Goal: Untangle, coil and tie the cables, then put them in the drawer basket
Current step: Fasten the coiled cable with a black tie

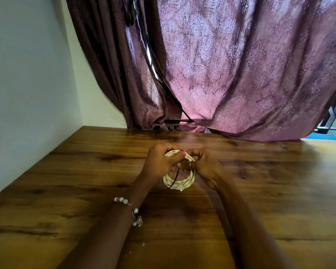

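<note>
Both bare forearms reach forward from the near edge of the counter and converge toward its middle, the wrists close together. The left hand is curled, knuckles up, its thumb stretched rightward with a pink-painted nail showing at the tip. A beaded bracelet hangs loosely on the left forearm, below the wrist. The right hand faces it, fingers bent inward and touching the left hand's fingertips; a ring sits on one finger. Both hands are closed around the coiled white cable, held just above the counter.
</note>
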Tool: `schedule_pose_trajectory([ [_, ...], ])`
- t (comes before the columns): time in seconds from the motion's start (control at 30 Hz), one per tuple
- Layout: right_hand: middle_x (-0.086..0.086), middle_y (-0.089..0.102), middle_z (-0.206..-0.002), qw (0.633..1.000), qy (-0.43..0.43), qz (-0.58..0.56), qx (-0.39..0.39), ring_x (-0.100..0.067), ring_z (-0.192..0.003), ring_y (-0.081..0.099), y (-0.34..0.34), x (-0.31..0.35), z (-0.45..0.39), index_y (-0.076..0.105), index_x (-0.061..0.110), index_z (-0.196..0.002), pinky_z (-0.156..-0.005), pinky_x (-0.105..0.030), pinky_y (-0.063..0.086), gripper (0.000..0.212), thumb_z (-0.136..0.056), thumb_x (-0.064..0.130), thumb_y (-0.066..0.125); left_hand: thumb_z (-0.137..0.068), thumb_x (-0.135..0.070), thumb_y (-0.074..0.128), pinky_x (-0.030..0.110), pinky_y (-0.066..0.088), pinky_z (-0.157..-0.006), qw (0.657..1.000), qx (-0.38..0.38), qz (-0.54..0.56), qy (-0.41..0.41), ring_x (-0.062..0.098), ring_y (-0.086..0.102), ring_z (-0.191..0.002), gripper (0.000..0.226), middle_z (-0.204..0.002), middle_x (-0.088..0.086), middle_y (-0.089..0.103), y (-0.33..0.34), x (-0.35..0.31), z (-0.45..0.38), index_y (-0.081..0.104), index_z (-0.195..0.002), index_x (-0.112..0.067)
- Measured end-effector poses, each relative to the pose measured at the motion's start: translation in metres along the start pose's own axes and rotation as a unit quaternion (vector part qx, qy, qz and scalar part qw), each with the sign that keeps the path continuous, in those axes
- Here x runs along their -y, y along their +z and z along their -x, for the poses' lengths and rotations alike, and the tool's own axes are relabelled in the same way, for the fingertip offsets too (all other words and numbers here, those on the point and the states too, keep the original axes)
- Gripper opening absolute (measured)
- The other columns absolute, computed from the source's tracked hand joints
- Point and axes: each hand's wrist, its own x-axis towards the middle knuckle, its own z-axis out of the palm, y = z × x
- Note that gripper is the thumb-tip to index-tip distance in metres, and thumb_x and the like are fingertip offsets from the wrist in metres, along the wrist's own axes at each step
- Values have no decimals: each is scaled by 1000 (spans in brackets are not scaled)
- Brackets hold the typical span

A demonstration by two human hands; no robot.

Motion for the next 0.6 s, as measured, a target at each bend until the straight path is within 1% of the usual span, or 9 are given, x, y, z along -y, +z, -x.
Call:
schedule_pose_trajectory([
  [0.03, -11, 70, -67, 1000, 1, 20, -13, -13, -50, 62, 0, 0, 0, 68, -6, -88, -45, -20, 48, 19, -71, -16, 70, -80, -15, 75, 22, 42, -40, 1000, 15, -12, 4, 10, 53, -39, 16, -58, -1, 65, -1, -1, 0, 72, -93, -6],
  [0.1, -12, 68, -68, 997, 2, 68, -48, -18, -54, 61, 1, 0, -2, 68, 4, -79, -47, -25, 48, 22, -75, -17, 66, -75, -14, 79, 21, 45, -43, 998, 33, -43, 12, 9, 57, -44, 21, -65, -3, 67, -1, -3, 0, 73, -94, -8],
  [0.17, -11, 67, -68, 989, -9, 128, -76, -20, -55, 57, 3, -3, -6, 67, 10, -76, -50, -30, 45, 22, -76, -12, 68, -72, -11, 81, 15, 45, -48, 996, 24, -84, 29, 5, 60, -51, 24, -72, -3, 69, -2, -4, 0, 73, -95, -9],
  [0.23, -6, 67, -66, 979, -34, 182, -87, -14, -52, 56, 4, -4, -8, 66, 15, -77, -50, -29, 44, 20, -74, -3, 74, -75, -9, 78, 12, 43, -46, 993, 15, -106, 50, 2, 60, -50, 21, -72, 0, 69, -2, -4, 0, 74, -96, -8],
  [0.3, -2, 66, -65, 977, -51, 196, -71, -8, -48, 55, 5, -4, -7, 65, 14, -84, -49, -26, 44, 22, -74, -3, 76, -80, -8, 73, 13, 42, -44, 989, 16, -125, 75, 0, 57, -45, 17, -70, -1, 67, -3, -5, 1, 73, -97, -9],
  [0.37, -5, 67, -66, 990, -36, 135, -33, -10, -48, 57, 3, 1, -4, 62, 8, -100, -49, -28, 47, 32, -75, -11, 71, -82, -10, 71, 13, 44, -49, 982, 14, -154, 111, -2, 57, -50, 16, -75, -2, 68, -6, -5, 1, 73, -98, -9],
  [0.47, -17, 67, -70, 999, 14, -3, 34, -20, -52, 62, -4, 5, 5, 55, 6, -115, -49, -29, 54, 48, -76, -21, 63, -81, -20, 69, 7, 40, -65, 963, 2, -205, 175, 0, 60, -73, 19, -88, 0, 72, -11, -3, 1, 75, -96, -11],
  [0.5, -20, 67, -73, 997, 29, -57, 53, -23, -53, 63, -7, 5, 6, 53, 6, -118, -51, -31, 56, 51, -76, -22, 62, -81, -26, 66, 7, 39, -68, 959, 2, -213, 185, 5, 62, -78, 23, -89, 1, 72, -12, -2, 0, 74, -96, -11],
  [0.6, -27, 65, -84, 979, 59, -179, 74, -29, -56, 66, -13, 6, 5, 50, 9, -126, -55, -36, 58, 55, -78, -15, 61, -84, -39, 55, 21, 44, -73, 950, 10, -230, 212, 13, 63, -82, 36, -90, 4, 71, -13, -1, 0, 73, -99, -12],
])
